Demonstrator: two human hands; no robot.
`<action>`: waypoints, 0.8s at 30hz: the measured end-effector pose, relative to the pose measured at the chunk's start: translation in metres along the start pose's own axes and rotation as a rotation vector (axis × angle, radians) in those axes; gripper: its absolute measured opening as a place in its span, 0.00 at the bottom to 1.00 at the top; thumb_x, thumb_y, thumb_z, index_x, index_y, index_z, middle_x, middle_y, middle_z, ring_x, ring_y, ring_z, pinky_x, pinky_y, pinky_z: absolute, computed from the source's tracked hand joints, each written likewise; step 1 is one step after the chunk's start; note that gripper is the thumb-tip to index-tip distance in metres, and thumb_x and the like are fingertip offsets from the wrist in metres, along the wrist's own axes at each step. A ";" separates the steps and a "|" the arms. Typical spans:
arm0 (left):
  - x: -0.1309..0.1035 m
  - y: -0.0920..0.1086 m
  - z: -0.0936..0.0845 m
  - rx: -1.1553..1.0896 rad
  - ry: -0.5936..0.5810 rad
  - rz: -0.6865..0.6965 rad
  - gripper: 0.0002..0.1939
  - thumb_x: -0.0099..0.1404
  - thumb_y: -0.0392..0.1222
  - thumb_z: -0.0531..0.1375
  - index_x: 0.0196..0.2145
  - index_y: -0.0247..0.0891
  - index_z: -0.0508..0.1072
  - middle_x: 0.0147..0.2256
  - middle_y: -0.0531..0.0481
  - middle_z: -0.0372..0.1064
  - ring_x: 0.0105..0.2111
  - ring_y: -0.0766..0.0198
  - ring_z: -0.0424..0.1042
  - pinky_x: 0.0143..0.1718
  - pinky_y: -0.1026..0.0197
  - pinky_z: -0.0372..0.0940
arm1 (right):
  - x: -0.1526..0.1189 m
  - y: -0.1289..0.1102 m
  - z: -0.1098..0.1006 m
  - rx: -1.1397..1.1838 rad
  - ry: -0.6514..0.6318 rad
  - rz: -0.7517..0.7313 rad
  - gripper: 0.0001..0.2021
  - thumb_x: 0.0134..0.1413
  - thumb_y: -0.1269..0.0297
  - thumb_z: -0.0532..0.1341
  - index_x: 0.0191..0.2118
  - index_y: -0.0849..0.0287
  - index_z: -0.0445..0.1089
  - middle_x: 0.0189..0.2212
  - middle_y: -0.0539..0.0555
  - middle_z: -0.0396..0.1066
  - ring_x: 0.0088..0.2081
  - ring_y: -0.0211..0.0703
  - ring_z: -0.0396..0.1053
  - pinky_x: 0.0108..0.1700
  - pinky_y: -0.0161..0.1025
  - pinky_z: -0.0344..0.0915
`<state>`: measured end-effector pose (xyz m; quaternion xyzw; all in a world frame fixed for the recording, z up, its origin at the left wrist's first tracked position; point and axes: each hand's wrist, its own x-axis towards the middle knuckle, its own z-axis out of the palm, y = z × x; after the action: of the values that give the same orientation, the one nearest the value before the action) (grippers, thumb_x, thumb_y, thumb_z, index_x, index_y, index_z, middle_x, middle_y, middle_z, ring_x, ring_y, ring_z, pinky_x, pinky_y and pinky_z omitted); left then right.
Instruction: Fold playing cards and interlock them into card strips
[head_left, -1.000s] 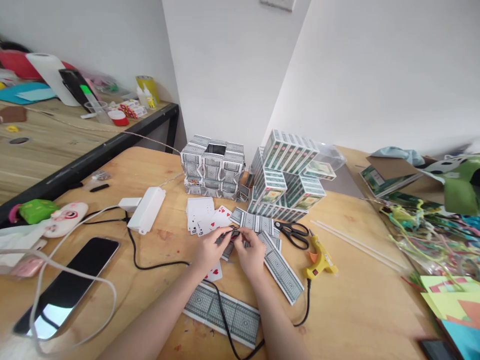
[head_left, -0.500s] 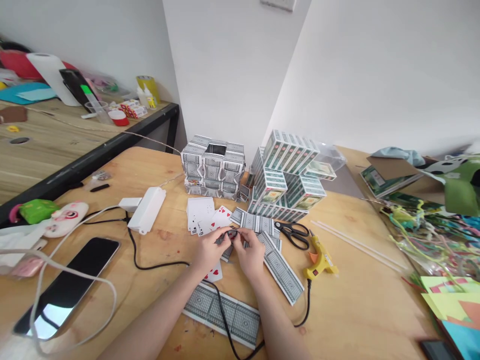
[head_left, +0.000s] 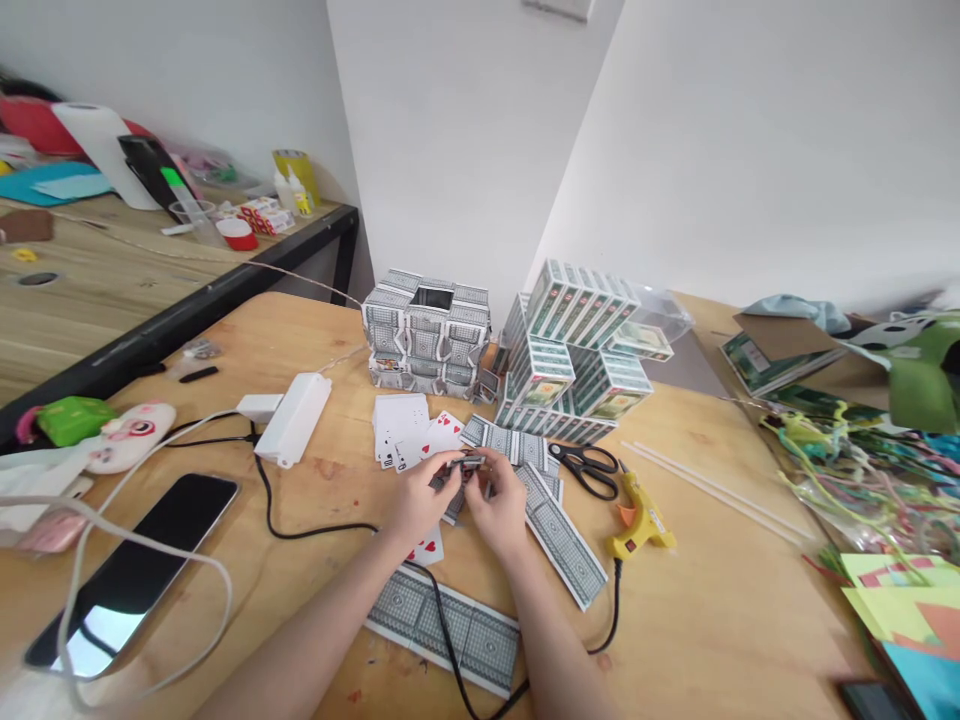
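Observation:
Both hands meet over the middle of the wooden table. My left hand (head_left: 424, 496) and my right hand (head_left: 496, 502) pinch a small folded playing card (head_left: 471, 461) between their fingertips. Face-up cards (head_left: 402, 428) lie just beyond my left hand. Joined strips of patterned card backs rest around the hands: one strip (head_left: 564, 540) slants at the right, and another (head_left: 450, 625) lies below, under a black cable. Behind stands a boxy structure covered in cards (head_left: 426, 335), with a square opening on top.
Stacked card boxes (head_left: 574, 350) stand at the back. Black-handled scissors (head_left: 589, 470), a yellow glue gun (head_left: 640, 520) and white sticks (head_left: 712, 490) lie to the right. At left are a white power block (head_left: 304, 420), a phone (head_left: 139, 575) and loose cables. Craft supplies fill the right edge.
The small card between my fingertips has tilted and now shows more of its patterned surface. My right hand's fingers have shifted slightly.

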<state>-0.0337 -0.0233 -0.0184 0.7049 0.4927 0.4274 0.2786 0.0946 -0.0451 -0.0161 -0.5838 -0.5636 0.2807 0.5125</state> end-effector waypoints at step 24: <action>0.003 -0.005 -0.001 -0.025 0.018 -0.005 0.10 0.62 0.39 0.52 0.37 0.38 0.72 0.34 0.50 0.74 0.32 0.66 0.73 0.35 0.65 0.68 | 0.001 0.003 -0.004 -0.136 0.004 -0.022 0.13 0.48 0.71 0.51 0.38 0.59 0.70 0.28 0.53 0.71 0.27 0.40 0.67 0.31 0.35 0.64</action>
<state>-0.0365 -0.0189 -0.0213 0.6963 0.4914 0.4394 0.2840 0.0992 -0.0444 -0.0170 -0.6116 -0.5868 0.2350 0.4759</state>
